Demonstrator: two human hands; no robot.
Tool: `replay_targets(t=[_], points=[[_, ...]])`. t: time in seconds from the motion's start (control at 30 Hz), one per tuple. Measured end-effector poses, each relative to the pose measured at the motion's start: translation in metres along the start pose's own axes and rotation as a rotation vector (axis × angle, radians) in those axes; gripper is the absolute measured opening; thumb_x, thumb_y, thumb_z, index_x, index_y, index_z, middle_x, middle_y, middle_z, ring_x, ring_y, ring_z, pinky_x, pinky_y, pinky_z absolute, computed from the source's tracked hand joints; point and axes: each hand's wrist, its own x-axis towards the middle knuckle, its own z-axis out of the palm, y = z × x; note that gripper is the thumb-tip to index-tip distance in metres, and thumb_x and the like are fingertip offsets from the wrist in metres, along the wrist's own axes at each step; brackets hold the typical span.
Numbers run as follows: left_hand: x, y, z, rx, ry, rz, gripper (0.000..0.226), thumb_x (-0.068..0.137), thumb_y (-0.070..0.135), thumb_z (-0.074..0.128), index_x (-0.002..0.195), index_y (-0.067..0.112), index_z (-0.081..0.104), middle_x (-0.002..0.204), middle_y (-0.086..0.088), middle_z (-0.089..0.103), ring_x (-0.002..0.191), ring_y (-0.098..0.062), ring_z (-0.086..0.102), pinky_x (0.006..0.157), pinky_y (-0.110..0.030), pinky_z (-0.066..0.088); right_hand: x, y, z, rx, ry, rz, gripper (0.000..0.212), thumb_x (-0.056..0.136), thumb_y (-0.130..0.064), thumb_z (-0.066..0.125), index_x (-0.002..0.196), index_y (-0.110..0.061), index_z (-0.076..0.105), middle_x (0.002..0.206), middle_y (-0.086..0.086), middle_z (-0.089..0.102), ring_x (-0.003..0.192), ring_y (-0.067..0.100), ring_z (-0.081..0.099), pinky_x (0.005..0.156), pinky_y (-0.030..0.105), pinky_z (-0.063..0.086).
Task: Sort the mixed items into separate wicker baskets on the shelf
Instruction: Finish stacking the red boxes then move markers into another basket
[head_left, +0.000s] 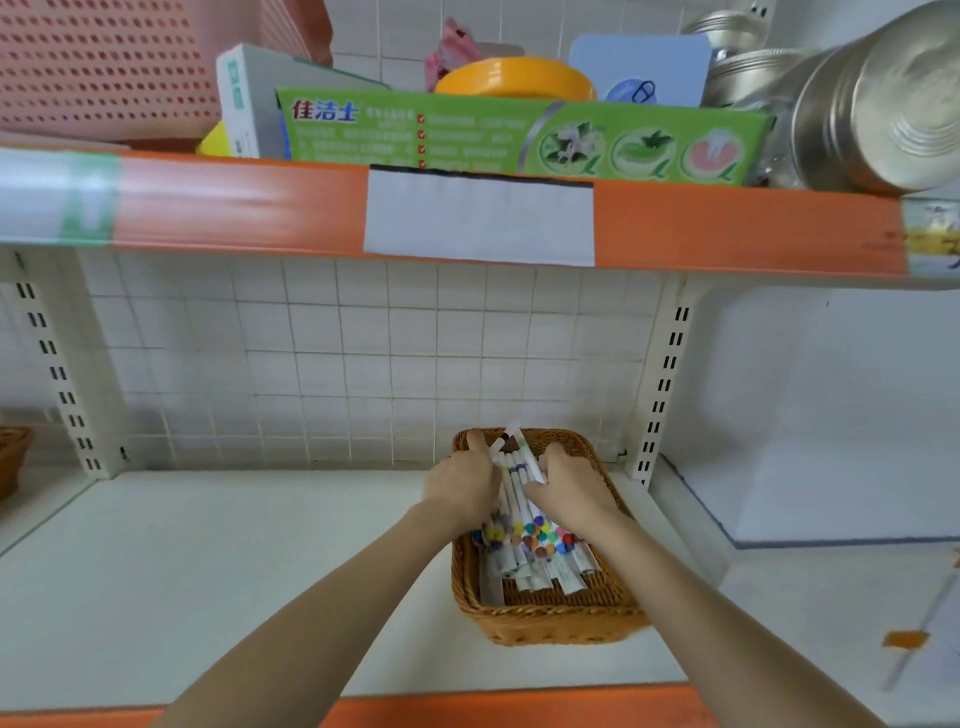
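Both hands, the left hand (460, 480) and right hand (569, 483), hold a bunch of markers (511, 478) between them over the wicker basket (545, 618).

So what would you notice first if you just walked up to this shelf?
Probably both hands, left hand and right hand, gathering a bundle of white markers with colourful caps in the wicker basket on the lower shelf. Above it, a bright green toothpaste box lies along the upper shelf's front edge.
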Motion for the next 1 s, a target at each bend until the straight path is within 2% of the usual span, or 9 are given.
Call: replay_targets(t=[0.07,0.13,0.23,0.3,0.37,0.5,0.67,0.83,1.0], points=[[-0.009,-0.011,-0.009,-0.036,0.038,-0.03,0.035,0.101,0.024,0.031,0.13,0.003,0.026,0.088,-0.011,0.061,0.085,-0.034,0.062,0.063,-0.037,0.044,-0.004,-0.01,0.001,0.0,0.001,-0.044,0.038,0.093,-0.027,0.053,0.126,-0.01,0.045,0.099,0.005,0.061,0.08,0.019,0.056,0.059,0.03,0.042],[-0.019,-0.024,-0.019,-0.054,0.08,-0.059,0.032,0.103,0.026,0.028,0.124,0.002,0.028,0.087,-0.014,0.062,0.08,-0.035,0.06,0.06,-0.036,0.04,-0.01,-0.023,0.005,0.033,-0.022,-0.095,0.043,0.094,-0.027,0.052,0.133,-0.012,0.043,0.096,0.005,0.061,0.084,0.022,0.059,0.065,0.033,0.045],[-0.04,-0.047,-0.035,-0.085,0.122,-0.117,0.017,0.102,0.024,0.029,0.103,0.007,0.031,0.085,-0.014,0.061,0.068,-0.031,0.052,0.056,-0.035,0.035,-0.021,-0.049,0.013,0.072,-0.042,-0.131,0.04,0.092,-0.027,0.053,0.13,-0.017,0.046,0.107,0.006,0.062,0.093,0.025,0.06,0.07,0.034,0.047],[-0.053,-0.064,-0.043,-0.105,0.128,-0.159,0.015,0.102,0.022,0.029,0.095,0.009,0.027,0.08,-0.011,0.054,0.067,-0.031,0.048,0.056,-0.034,0.033,-0.029,-0.067,0.022,0.07,-0.055,-0.147,0.037,0.092,-0.026,0.052,0.127,-0.017,0.046,0.111,0.005,0.062,0.089,0.023,0.058,0.065,0.031,0.041],[-0.066,-0.083,-0.051,-0.114,0.128,-0.19,0.017,0.102,0.022,0.029,0.093,0.008,0.025,0.077,-0.009,0.05,0.068,-0.031,0.045,0.057,-0.034,0.031,-0.036,-0.087,0.03,0.054,-0.056,-0.16,0.037,0.093,-0.027,0.052,0.128,-0.017,0.045,0.113,0.005,0.061,0.086,0.021,0.054,0.064,0.029,0.036],[-0.095,-0.122,-0.066,-0.089,0.142,-0.204,0.018,0.103,0.023,0.029,0.093,0.008,0.025,0.077,-0.009,0.05,0.067,-0.031,0.045,0.056,-0.034,0.029,-0.05,-0.128,0.05,0.086,-0.032,-0.173,0.042,0.088,-0.028,0.055,0.129,-0.018,0.047,0.113,0.006,0.062,0.097,0.026,0.059,0.071,0.03,0.043],[-0.145,-0.185,-0.097,-0.03,0.13,-0.224,0.017,0.103,0.025,0.03,0.099,0.008,0.031,0.082,-0.014,0.055,0.069,-0.032,0.047,0.057,-0.035,0.031,-0.08,-0.19,0.085,0.093,-0.112,-0.174,0.045,0.087,-0.029,0.054,0.131,-0.02,0.047,0.113,0.006,0.064,0.1,0.028,0.059,0.07,0.029,0.041],[-0.196,-0.258,-0.135,0.015,0.154,-0.255,0.019,0.103,0.025,0.03,0.096,0.008,0.029,0.065,-0.003,0.044,0.059,-0.026,0.043,0.05,-0.034,0.027,-0.116,-0.263,0.12,0.139,-0.156,-0.222,0.045,0.089,-0.027,0.054,0.131,-0.018,0.044,0.108,0.008,0.063,0.094,0.028,0.06,0.068,0.029,0.041],[-0.235,-0.312,-0.171,-0.027,0.184,-0.326,0.016,0.102,0.023,0.032,0.098,0.007,0.032,0.093,-0.022,0.06,0.086,-0.042,0.058,0.063,-0.037,0.035,-0.138,-0.33,0.15,0.157,-0.166,-0.274,0.044,0.089,-0.025,0.053,0.131,-0.018,0.045,0.108,0.008,0.063,0.096,0.029,0.06,0.07,0.03,0.041]])
